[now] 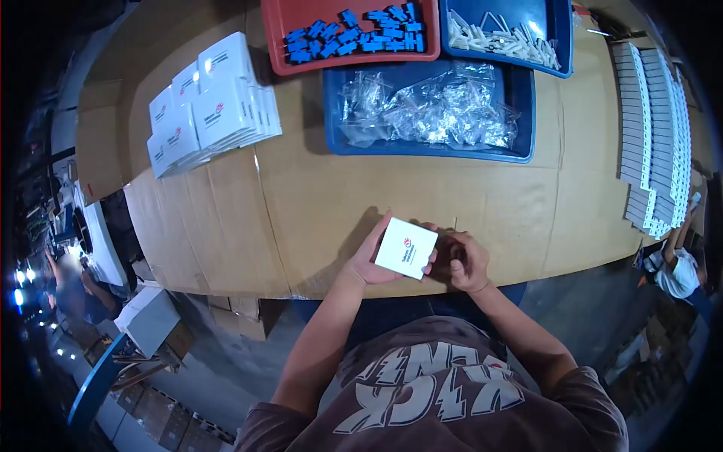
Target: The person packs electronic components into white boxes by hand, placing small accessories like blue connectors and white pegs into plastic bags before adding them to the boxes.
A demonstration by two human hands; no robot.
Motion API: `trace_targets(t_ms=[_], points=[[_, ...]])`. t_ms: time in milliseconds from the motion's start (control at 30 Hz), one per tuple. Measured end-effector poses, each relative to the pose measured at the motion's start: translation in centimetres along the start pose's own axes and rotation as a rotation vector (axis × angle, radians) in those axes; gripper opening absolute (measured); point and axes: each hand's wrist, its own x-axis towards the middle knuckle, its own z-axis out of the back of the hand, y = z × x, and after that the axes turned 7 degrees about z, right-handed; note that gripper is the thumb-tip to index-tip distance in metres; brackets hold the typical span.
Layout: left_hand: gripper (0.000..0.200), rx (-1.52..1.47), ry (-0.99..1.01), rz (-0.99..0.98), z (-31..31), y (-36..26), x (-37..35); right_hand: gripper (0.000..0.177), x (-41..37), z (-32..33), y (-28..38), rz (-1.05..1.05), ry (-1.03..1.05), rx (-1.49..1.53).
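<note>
A small flat white box (407, 248) with a red logo and dark print rests in my left hand (370, 260). My left thumb lies along its left edge, and the fingertips show at its right side. Just right of the box is my right hand (468, 261), its fingers loosely bent, with a gap between thumb and fingers. Nothing shows in it, and it looks apart from the box. Both hands are over the near edge of the cardboard-covered table (482, 192).
Similar white boxes (218, 113) are stacked at the left. At the back, a red tray (273, 38) holds blue parts, a blue tray (566, 45) white pieces, and another blue tray (333, 132) clear plastic bags. Rows of boxes (636, 128) line the right side. Other people (681, 271) are at both edges.
</note>
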Motion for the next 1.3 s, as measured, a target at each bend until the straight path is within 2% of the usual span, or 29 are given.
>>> trace_targets(t_ms=[67, 167, 200, 433, 467, 567, 600, 767, 833, 900, 967, 1000, 1100, 1133, 1200, 1300], points=[[0.094, 0.004, -0.01, 0.027, 0.4, 0.0, 0.0, 0.049, 0.5, -0.2, 0.5, 0.031, 0.005, -0.044], [0.093, 0.083, -0.155, -0.025, 0.5, 0.6, 0.0, 0.047, 0.3, -0.1, 0.8, -0.029, 0.031, -0.077], [0.092, 0.056, -0.085, -0.023, 0.8, 0.6, 0.0, 0.046, 0.1, -0.1, 0.6, -0.032, 0.044, -0.09], [0.089, -0.079, -0.279, -0.057, 0.4, 0.9, -0.2, 0.047, 1.1, 0.0, 1.1, -0.012, 0.045, -0.109], [0.09, 0.082, -0.195, -0.046, 0.4, 0.6, -0.2, 0.048, 1.0, -0.4, 0.9, 0.0, 0.021, -0.122], [0.091, 0.079, -0.068, 0.007, 1.2, 0.4, -0.1, 0.047, 0.3, -0.2, 0.6, -0.005, 0.02, -0.092], [0.093, 0.06, -0.107, -0.003, 1.2, 0.5, -0.1, 0.046, 0.3, -0.2, 0.4, 0.003, -0.001, -0.089], [0.092, 0.124, -0.047, -0.052, 0.2, 0.4, 0.1, 0.039, 0.1, -0.7, 0.6, 0.073, -0.095, -0.05], [0.09, 0.1, -0.02, -0.076, -0.7, 0.6, 0.1, 0.033, 0.0, -0.8, 1.2, 0.038, -0.109, 0.021], [0.084, 0.223, 0.005, -0.172, -1.0, 1.1, 0.0, 0.033, -0.1, -0.9, 1.5, 0.029, -0.115, -0.012], [0.079, 0.373, -0.067, -0.299, -1.2, 2.6, 0.0, 0.036, 0.0, -0.6, 2.3, 0.052, -0.094, -0.061], [0.071, 0.404, -0.015, -0.377, -1.7, 3.9, 0.1, 0.041, -0.2, -0.9, 2.4, 0.099, -0.072, -0.022], [0.066, 0.467, -0.186, -0.669, -1.7, 7.9, 0.5, 0.05, -1.0, -1.0, 2.8, 0.575, -0.026, -0.29], [0.065, 0.525, -0.329, -0.706, -3.1, 9.8, -0.1, 0.059, -1.9, -1.3, 3.8, 0.569, 0.003, -0.246], [0.065, 0.551, -0.433, -0.743, -3.7, 12.8, -1.1, 0.064, -3.1, -1.8, 6.7, 0.649, 0.036, -0.224], [0.069, 0.58, -0.49, -0.8, -3.7, 16.4, -1.9, 0.069, -4.5, -2.2, 8.1, 0.729, 0.146, -0.2]])
